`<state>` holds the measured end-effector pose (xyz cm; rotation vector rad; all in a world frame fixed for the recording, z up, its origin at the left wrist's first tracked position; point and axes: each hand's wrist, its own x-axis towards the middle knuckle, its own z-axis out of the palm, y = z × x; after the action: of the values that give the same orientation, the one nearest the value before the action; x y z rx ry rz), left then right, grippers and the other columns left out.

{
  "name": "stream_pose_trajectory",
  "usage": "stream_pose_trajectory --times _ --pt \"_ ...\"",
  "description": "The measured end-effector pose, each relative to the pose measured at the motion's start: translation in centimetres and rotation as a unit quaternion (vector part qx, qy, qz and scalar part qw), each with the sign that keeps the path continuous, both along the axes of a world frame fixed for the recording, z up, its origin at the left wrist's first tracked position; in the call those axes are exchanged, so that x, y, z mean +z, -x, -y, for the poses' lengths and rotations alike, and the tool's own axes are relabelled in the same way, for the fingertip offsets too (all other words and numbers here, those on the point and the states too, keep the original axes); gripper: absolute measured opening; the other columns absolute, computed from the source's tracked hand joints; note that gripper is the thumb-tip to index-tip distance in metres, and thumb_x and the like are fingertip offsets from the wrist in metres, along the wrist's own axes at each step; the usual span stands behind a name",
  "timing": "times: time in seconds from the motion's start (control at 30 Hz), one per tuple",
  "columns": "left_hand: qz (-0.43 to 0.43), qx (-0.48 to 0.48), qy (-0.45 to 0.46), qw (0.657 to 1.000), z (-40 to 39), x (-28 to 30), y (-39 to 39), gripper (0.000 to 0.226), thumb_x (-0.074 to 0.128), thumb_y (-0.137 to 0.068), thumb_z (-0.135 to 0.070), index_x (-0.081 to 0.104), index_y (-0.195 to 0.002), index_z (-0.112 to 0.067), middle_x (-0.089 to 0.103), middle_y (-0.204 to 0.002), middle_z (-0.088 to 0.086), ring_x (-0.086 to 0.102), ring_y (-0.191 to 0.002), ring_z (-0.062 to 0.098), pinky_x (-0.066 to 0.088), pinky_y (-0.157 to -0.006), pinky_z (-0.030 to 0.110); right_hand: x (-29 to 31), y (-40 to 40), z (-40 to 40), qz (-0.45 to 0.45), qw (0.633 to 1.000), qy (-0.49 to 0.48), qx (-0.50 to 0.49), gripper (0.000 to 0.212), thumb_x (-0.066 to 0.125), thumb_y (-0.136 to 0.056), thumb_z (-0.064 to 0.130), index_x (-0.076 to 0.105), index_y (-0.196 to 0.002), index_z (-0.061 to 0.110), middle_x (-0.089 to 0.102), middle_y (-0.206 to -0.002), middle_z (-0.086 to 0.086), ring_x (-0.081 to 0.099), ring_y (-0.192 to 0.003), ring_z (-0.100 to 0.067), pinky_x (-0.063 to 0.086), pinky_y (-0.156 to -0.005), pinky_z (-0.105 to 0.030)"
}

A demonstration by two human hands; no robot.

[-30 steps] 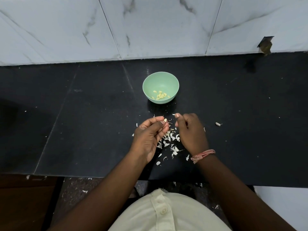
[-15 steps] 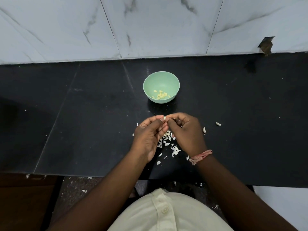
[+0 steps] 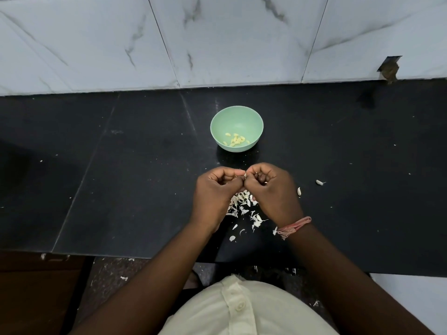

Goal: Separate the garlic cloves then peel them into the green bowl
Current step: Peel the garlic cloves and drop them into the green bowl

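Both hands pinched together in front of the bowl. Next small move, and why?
Probably keep stripping skin off the garlic clove: the left hand and right hand both pinch it, and only a pale sliver shows between the fingertips, so I can't tell if it's peeled. Once bare, drop it into the green bowl just ahead, where peeled cloves already lie.

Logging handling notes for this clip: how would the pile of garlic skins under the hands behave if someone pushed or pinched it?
The garlic skins look thin, curled and papery, so probably very light and floppy. They lie as separate flakes on the black counter, so a push would likely scatter them. Strays already on the floor suggest they drift easily.
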<state>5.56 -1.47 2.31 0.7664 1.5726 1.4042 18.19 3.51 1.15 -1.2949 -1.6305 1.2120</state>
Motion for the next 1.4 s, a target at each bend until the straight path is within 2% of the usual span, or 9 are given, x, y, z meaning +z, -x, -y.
stream_pose_trajectory --times 0.23,0.4,0.5,0.6,0.77,0.97,1.1,1.23,1.4 --pt "0.133 0.017 0.026 0.991 -0.2 0.6 -0.4 0.011 0.069 -0.087 0.008 0.075 -0.092 -0.001 0.074 -0.083 0.013 0.071 -0.077 0.019 0.061 -0.076 0.025 0.7 0.2 0.2 -0.072 0.997 0.029 -0.001 0.014 0.066 -0.086 0.003 0.072 -0.075 0.009 0.063 -0.060 -0.015 0.050 -0.051 -0.017 0.041 -0.049 -0.036" --pt "0.345 0.014 0.059 0.937 -0.4 1.3 0.1 0.011 0.064 -0.091 0.005 0.070 -0.101 0.002 0.070 -0.080 0.012 0.069 -0.070 0.012 0.061 -0.071 0.020 0.9 0.2 -0.1 -0.136 0.987 0.087 -0.011 0.013 0.063 -0.091 0.002 0.072 -0.083 0.007 0.062 -0.059 -0.008 0.052 -0.049 -0.020 0.045 -0.049 -0.028" --pt "0.410 0.023 0.069 0.909 -0.2 1.3 0.1 0.010 0.064 -0.092 0.004 0.068 -0.099 -0.002 0.069 -0.081 0.011 0.070 -0.071 0.012 0.060 -0.067 0.019 0.7 0.2 0.0 -0.157 0.981 0.113 -0.010 0.012 0.063 -0.092 0.003 0.072 -0.085 0.006 0.062 -0.060 -0.004 0.053 -0.050 -0.019 0.047 -0.050 -0.029" --pt "0.414 0.023 0.069 0.907 -0.1 1.0 0.2 0.011 0.064 -0.092 0.003 0.069 -0.099 -0.004 0.070 -0.084 0.012 0.070 -0.074 0.013 0.060 -0.068 0.020 0.5 0.0 0.2 -0.167 0.978 0.121 -0.018 0.013 0.061 -0.095 0.002 0.074 -0.090 0.005 0.067 -0.065 -0.005 0.060 -0.054 -0.017 0.054 -0.056 -0.032" --pt "0.344 0.025 0.059 0.937 -0.1 0.6 0.3 0.010 0.066 -0.091 0.004 0.071 -0.098 -0.001 0.071 -0.082 0.013 0.070 -0.075 0.015 0.061 -0.070 0.022 1.1 -0.5 0.2 -0.149 0.985 0.089 0.012 0.011 0.066 -0.096 0.007 0.077 -0.095 0.007 0.075 -0.077 -0.008 0.070 -0.063 -0.022 0.063 -0.065 -0.038" --pt "0.261 0.011 0.056 0.964 0.0 0.4 0.4 0.009 0.067 -0.090 0.006 0.071 -0.096 0.002 0.072 -0.082 0.017 0.071 -0.073 0.018 0.062 -0.073 0.023 0.7 -0.5 0.1 -0.139 0.985 0.106 0.018 0.008 0.069 -0.095 0.004 0.077 -0.093 0.002 0.074 -0.074 -0.018 0.070 -0.060 -0.022 0.060 -0.058 -0.028" --pt "0.254 0.000 0.064 0.965 0.0 0.5 0.6 0.010 0.067 -0.089 0.007 0.071 -0.097 0.002 0.072 -0.082 0.018 0.072 -0.072 0.018 0.061 -0.069 0.023 0.5 -0.4 -0.2 -0.148 0.979 0.139 0.029 0.012 0.065 -0.095 0.001 0.076 -0.091 0.000 0.072 -0.075 -0.023 0.069 -0.061 -0.023 0.062 -0.061 -0.034" --pt "0.274 -0.012 0.085 0.958 -0.2 0.7 0.9 0.010 0.067 -0.090 0.004 0.071 -0.099 0.002 0.072 -0.082 0.015 0.071 -0.072 0.016 0.060 -0.067 0.022 0.5 -0.3 -0.5 -0.130 0.981 0.138 0.040 0.014 0.061 -0.095 0.001 0.074 -0.089 0.001 0.068 -0.064 -0.010 0.063 -0.052 -0.019 0.057 -0.054 -0.032" --pt "0.321 -0.030 0.101 0.941 -0.4 0.9 1.2 0.010 0.064 -0.092 0.003 0.070 -0.100 0.001 0.070 -0.078 0.012 0.069 -0.070 0.013 0.061 -0.069 0.021 0.4 -0.1 -0.6 -0.119 0.982 0.138 0.051 0.014 0.059 -0.095 0.003 0.071 -0.088 0.000 0.061 -0.058 0.002 0.053 -0.047 -0.017 0.047 -0.053 -0.037"
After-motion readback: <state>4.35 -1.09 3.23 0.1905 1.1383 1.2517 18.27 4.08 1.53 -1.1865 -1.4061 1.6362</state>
